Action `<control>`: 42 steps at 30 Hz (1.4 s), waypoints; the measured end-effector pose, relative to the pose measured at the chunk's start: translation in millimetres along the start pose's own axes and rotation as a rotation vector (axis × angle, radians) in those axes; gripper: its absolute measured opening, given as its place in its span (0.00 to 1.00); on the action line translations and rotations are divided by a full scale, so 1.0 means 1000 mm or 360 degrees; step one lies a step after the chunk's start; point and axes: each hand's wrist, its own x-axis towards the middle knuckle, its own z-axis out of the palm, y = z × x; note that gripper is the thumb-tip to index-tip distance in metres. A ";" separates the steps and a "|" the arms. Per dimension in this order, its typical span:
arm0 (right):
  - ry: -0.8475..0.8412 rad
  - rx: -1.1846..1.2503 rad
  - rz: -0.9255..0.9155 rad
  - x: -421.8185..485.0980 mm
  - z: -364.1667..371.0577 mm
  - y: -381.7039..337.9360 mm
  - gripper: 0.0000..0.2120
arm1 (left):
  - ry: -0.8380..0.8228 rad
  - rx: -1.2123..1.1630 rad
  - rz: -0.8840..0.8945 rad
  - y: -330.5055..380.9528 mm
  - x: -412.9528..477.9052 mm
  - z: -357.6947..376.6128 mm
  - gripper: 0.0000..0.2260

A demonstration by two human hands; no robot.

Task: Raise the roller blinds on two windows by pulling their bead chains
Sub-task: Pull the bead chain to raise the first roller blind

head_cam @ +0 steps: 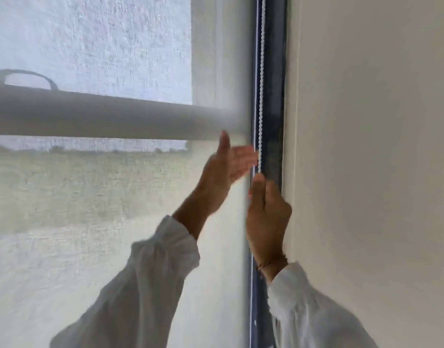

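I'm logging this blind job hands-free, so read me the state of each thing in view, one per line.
Roller blind: down, covering the window; the pane shows through the fabric.
Bead chain: hanging straight along the dark frame.
Right hand: grip closed on the bead chain.
Left hand: open, fingertips at the chain just above the right hand, not gripping.

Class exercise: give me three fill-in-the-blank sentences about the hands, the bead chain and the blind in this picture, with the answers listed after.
1. The right hand is closed around the white bead ____.
2. The left hand is ____, its fingers pointing at the chain.
3. The blind hangs to the ____ of the chain.

Answers: chain; open; left
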 end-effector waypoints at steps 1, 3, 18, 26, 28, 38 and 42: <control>-0.0003 -0.0020 -0.0029 -0.014 -0.004 0.004 0.19 | -0.0025 -0.0028 0.0055 0.015 0.008 0.006 0.24; -0.0024 -0.0062 -0.0045 -0.040 -0.011 0.013 0.24 | -0.0082 -0.0111 0.0079 0.034 0.015 0.025 0.21; -0.0383 0.0891 0.1343 -0.009 -0.019 0.048 0.24 | 0.0674 0.0856 0.0594 -0.081 -0.048 0.039 0.20; -0.0382 0.0691 0.0877 0.071 0.024 -0.007 0.18 | 0.0451 0.1150 0.0626 -0.134 -0.088 0.014 0.19; -0.0136 0.0359 0.0632 0.060 0.032 -0.009 0.22 | 0.0391 0.1017 0.0525 -0.148 -0.095 0.013 0.17; -0.0225 0.0009 0.0220 -0.072 -0.008 0.032 0.20 | 0.0295 0.0271 0.0039 -0.108 -0.062 -0.015 0.29; -0.0212 -0.0088 0.0190 -0.106 -0.016 0.039 0.21 | 0.0163 0.0011 0.0235 -0.033 -0.029 0.005 0.18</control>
